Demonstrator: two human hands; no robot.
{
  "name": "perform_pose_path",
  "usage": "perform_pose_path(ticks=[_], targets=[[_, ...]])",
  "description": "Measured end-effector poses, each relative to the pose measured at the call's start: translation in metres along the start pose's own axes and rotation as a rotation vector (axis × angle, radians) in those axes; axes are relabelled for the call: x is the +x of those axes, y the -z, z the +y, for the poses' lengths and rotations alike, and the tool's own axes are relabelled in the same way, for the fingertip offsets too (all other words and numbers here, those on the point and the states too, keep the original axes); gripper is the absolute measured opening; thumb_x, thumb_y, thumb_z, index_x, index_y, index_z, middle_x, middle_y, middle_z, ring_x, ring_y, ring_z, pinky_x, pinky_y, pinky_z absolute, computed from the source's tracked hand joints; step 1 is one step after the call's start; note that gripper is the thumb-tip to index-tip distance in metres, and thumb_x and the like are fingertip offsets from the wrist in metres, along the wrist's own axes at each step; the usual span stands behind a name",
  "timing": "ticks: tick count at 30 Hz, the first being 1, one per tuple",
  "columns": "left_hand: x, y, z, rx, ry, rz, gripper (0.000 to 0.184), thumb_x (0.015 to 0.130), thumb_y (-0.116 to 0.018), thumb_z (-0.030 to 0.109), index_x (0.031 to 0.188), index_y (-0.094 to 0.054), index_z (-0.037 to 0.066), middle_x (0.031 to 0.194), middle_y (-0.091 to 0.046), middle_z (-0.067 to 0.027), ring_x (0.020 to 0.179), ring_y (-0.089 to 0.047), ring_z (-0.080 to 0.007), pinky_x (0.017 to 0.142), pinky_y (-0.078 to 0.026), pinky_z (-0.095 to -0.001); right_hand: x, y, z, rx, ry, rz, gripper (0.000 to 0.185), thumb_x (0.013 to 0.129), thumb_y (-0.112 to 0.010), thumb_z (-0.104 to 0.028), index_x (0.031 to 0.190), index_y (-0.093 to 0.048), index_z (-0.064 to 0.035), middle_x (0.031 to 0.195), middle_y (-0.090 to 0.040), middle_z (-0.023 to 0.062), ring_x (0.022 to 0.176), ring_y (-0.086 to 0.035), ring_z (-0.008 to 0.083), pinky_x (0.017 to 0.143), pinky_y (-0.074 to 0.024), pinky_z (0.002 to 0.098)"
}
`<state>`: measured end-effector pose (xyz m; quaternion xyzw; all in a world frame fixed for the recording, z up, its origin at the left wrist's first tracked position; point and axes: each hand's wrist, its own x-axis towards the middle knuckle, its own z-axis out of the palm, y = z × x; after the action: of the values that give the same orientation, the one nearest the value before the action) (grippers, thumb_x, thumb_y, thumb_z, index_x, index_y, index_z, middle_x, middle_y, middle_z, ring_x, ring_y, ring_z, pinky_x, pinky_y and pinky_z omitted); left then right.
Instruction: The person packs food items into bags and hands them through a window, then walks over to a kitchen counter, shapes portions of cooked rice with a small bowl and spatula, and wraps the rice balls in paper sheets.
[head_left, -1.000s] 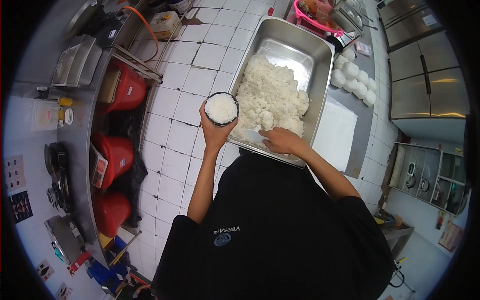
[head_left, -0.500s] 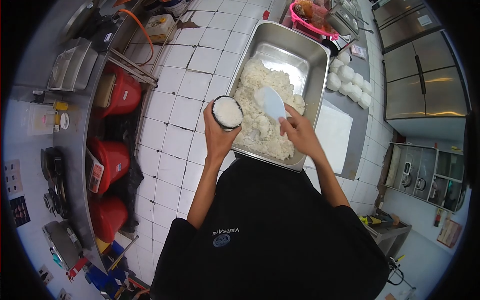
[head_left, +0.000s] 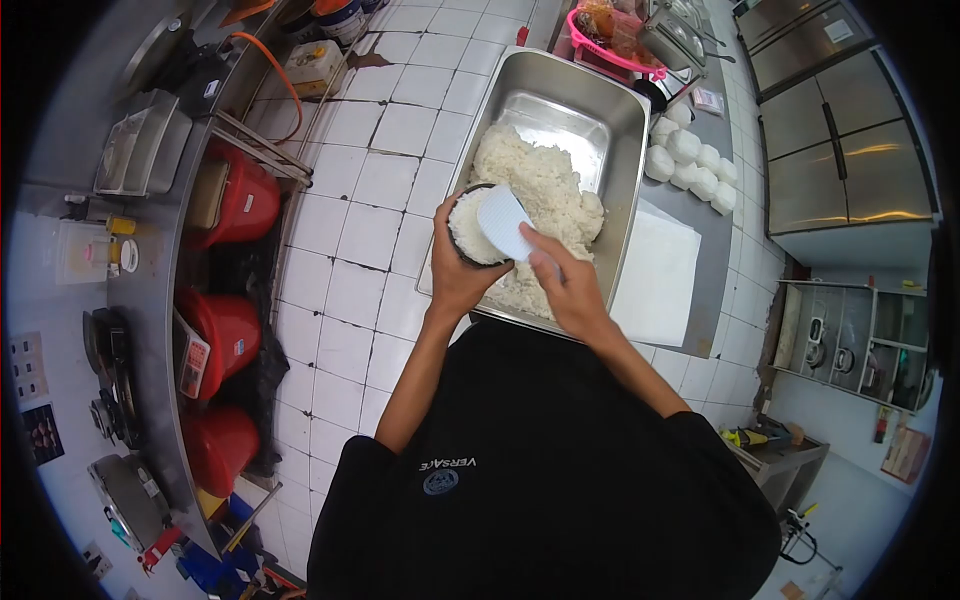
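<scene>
My left hand [head_left: 462, 284] is wrapped round a black-rimmed bowl [head_left: 453, 240] filled with white rice. In my right hand [head_left: 572, 288] is a pale blue rice paddle [head_left: 505, 222], its blade lying over the bowl's right side against the rice. Both hands are above the near left part of a deep steel pan [head_left: 632, 135]. Cooked rice [head_left: 545, 180] covers much of the pan's floor, while its far end shows bare metal. The bowl's underside is hidden by my fingers.
Right of the pan, a grey counter [head_left: 712, 270] carries white wrapped rounds [head_left: 700, 168] and white paper sheets [head_left: 655, 275]. A pink basket [head_left: 590, 50] stands beyond the pan. Red tubs [head_left: 225, 335] sit under the left-hand steel shelf; steel fridges [head_left: 835, 140] are at right.
The paddle has moved left from the rice in the pan onto the rice in the bowl. My left hand has brought the bowl slightly right, over the pan's edge.
</scene>
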<state>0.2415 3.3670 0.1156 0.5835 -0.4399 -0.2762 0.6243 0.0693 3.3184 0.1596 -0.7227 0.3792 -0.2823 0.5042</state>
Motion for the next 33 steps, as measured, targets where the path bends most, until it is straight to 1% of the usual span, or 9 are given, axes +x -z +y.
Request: perform_pose_path(ticks=[2, 7, 11, 13, 17, 21, 22, 28, 33], targets=[[0.002, -0.001, 0.01, 0.044, -0.079, -0.02, 0.099, 0.056, -0.091, 0.001, 0.14, -0.038, 0.004, 0.133, -0.053, -0.0164, 0.126, -0.052, -0.0323, 0.106, -0.044, -0.0407, -0.01, -0.001, -0.013, -0.13, -0.011, -0.035, 0.039, 0.101, -0.058, -0.022, 0.137, -0.057, -0.0061, 0.124, -0.064, 0.0249, 0.104, -0.07, 0.0326, 0.089, -0.0503, 0.0364], [-0.002, -0.001, 0.006, 0.143, -0.009, -0.04, 0.098, 0.056, -0.09, 0.001, 0.139, -0.039, 0.004, 0.133, -0.053, -0.0167, 0.125, -0.053, -0.034, 0.105, -0.045, -0.0404, 0.02, 0.033, -0.006, -0.202, 0.157, -0.056, 0.041, 0.101, -0.058, -0.025, 0.139, -0.056, -0.0066, 0.115, -0.07, 0.0203, 0.092, -0.072, 0.0268, 0.082, -0.053, 0.035], [-0.004, -0.003, 0.008, 0.187, 0.004, -0.083, 0.098, 0.056, -0.09, 0.0, 0.14, -0.038, 0.006, 0.132, -0.052, -0.0162, 0.125, -0.053, -0.0339, 0.104, -0.045, -0.0399, 0.021, 0.052, -0.023, 0.145, -0.617, -0.214, 0.042, 0.102, -0.058, -0.028, 0.14, -0.056, -0.0103, 0.118, -0.07, 0.0192, 0.105, -0.068, 0.0252, 0.092, -0.0498, 0.0335], [0.0, -0.002, 0.02, 0.172, -0.015, -0.13, 0.098, 0.056, -0.089, -0.001, 0.139, -0.038, 0.006, 0.133, -0.052, -0.016, 0.125, -0.052, -0.0348, 0.105, -0.045, -0.0402, 0.003, 0.022, -0.016, -0.232, 0.045, -0.128, 0.041, 0.102, -0.056, -0.027, 0.139, -0.056, -0.0083, 0.115, -0.071, 0.0156, 0.099, -0.067, 0.0193, 0.089, -0.0502, 0.0324], [-0.002, 0.007, 0.023, 0.23, -0.01, -0.186, 0.096, 0.057, -0.089, -0.001, 0.139, -0.038, 0.006, 0.132, -0.052, -0.0172, 0.125, -0.052, -0.0379, 0.104, -0.046, -0.0418, 0.017, 0.05, -0.052, -0.068, -0.129, -0.141, 0.037, 0.102, -0.057, -0.025, 0.134, -0.061, -0.0084, 0.122, -0.067, 0.0214, 0.105, -0.068, 0.0311, 0.092, -0.0494, 0.0344], [0.001, 0.009, 0.012, 0.398, 0.022, -0.494, 0.092, 0.059, -0.088, 0.001, 0.137, -0.039, 0.005, 0.134, -0.051, -0.0197, 0.125, -0.052, -0.042, 0.101, -0.048, -0.0443, 0.017, 0.038, -0.052, -0.331, 0.038, -0.279, 0.034, 0.1, -0.058, -0.027, 0.131, -0.064, -0.0136, 0.096, -0.07, 0.0234, 0.076, -0.065, 0.0391, 0.076, -0.0513, 0.0396], [0.002, 0.009, 0.019, 0.351, 0.002, -0.406, 0.092, 0.059, -0.088, 0.001, 0.137, -0.039, 0.005, 0.134, -0.051, -0.0196, 0.125, -0.052, -0.0417, 0.101, -0.048, -0.0441, 0.015, 0.039, -0.046, -0.341, 0.074, -0.231, 0.033, 0.099, -0.059, -0.028, 0.129, -0.065, -0.0152, 0.082, -0.067, 0.024, 0.068, -0.06, 0.0416, 0.069, -0.0492, 0.0427], [-0.01, 0.001, 0.018, 0.203, 0.044, -0.268, 0.097, 0.056, -0.088, 0.001, 0.139, -0.039, 0.005, 0.132, -0.053, -0.0176, 0.125, -0.053, -0.0366, 0.103, -0.046, -0.0425, 0.007, 0.054, -0.053, -0.465, -0.13, -0.408, 0.033, 0.1, -0.058, -0.023, 0.131, -0.064, -0.0136, 0.108, -0.071, 0.0203, 0.08, -0.069, 0.0382, 0.076, -0.053, 0.0384], [-0.019, -0.012, 0.018, 0.098, 0.092, -0.159, 0.096, 0.055, -0.09, 0.002, 0.138, -0.041, 0.005, 0.131, -0.054, -0.018, 0.125, -0.054, -0.0334, 0.104, -0.045, -0.0415, -0.005, 0.047, -0.037, -0.364, 0.003, -0.243, 0.035, 0.1, -0.058, -0.028, 0.13, -0.064, -0.0116, 0.094, -0.07, 0.0225, 0.074, -0.065, 0.0401, 0.072, -0.0514, 0.0415]])
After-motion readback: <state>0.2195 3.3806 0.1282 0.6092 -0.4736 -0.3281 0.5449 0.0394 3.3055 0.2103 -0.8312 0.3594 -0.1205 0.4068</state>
